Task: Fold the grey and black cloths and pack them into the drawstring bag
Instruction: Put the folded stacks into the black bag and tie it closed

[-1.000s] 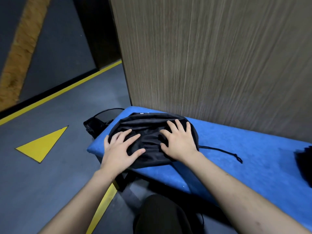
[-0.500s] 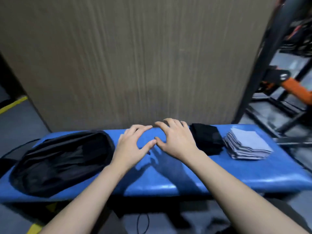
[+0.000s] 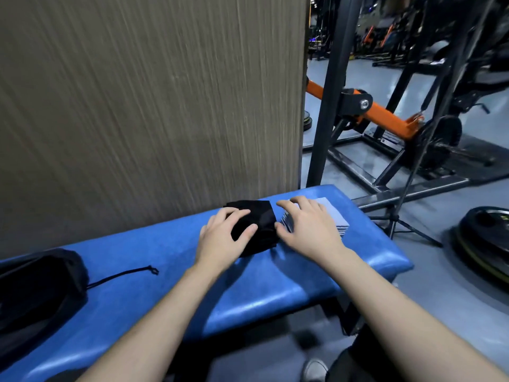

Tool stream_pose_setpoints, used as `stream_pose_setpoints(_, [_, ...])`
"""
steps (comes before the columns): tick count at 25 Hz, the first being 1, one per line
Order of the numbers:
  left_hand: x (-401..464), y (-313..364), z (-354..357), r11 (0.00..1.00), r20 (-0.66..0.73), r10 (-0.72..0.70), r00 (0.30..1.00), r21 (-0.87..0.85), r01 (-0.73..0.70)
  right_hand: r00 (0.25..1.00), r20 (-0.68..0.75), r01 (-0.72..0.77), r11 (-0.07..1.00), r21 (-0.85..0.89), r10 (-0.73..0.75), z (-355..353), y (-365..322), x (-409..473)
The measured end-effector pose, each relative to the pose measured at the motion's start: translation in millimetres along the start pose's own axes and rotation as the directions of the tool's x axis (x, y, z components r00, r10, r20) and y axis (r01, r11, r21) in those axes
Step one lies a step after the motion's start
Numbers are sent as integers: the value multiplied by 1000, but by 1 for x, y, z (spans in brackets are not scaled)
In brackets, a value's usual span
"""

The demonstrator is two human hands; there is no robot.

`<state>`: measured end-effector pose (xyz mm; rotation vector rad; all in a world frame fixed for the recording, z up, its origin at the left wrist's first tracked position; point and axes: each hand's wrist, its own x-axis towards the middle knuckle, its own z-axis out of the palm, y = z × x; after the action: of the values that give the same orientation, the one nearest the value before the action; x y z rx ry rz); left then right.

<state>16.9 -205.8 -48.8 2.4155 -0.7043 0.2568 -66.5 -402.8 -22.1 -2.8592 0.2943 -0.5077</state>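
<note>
A stack of folded black cloths (image 3: pixel 261 224) lies on the blue padded bench (image 3: pixel 248 288), with a stack of folded grey cloths (image 3: pixel 337 219) just right of it. My left hand (image 3: pixel 224 238) rests on the left side of the black stack, fingers spread over it. On the grey stack my right hand (image 3: pixel 308 226) lies flat, thumb against the black cloths. The black drawstring bag (image 3: pixel 35 293) sits at the bench's left end, its cord (image 3: pixel 124 275) trailing right across the padding.
A wood-grain panel (image 3: pixel 151 106) rises directly behind the bench. Right of it stand a dark steel rack with an orange arm (image 3: pixel 385 111), a tripod (image 3: pixel 405 216) and a weight plate (image 3: pixel 484 238) on the grey floor. My shoe (image 3: pixel 314 370) shows below the bench.
My view swung right from the bag to the bench's right end. Both hands left the bag, crossed the bench and came down on the black and grey stacks.
</note>
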Motion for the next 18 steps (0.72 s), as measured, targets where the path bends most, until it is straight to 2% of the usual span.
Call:
stream_pose_setpoints(5, [25, -24, 1, 995, -23, -84, 996, 43, 85, 999, 33, 35, 993, 111, -39, 37, -25, 35])
stream_pose_setpoints(11, [48, -47, 21, 979, 20, -200, 980, -31, 201, 991, 123, -81, 951, 298, 46, 84, -29, 64])
stream_pose_setpoints(14, [49, -47, 36, 925, 118, -336, 935, -146, 351, 977, 196, -152, 909, 387, 80, 103, -25, 63])
stream_pose_setpoints(16, [46, -47, 43, 878, 180, -429, 885, -149, 455, 970, 228, -179, 891, 417, 88, 113, -24, 58])
stream_pose_setpoints(18, [45, -47, 46, 862, 211, -451, 867, -148, 484, 966, 246, -190, 874, 447, 84, 115, -25, 55])
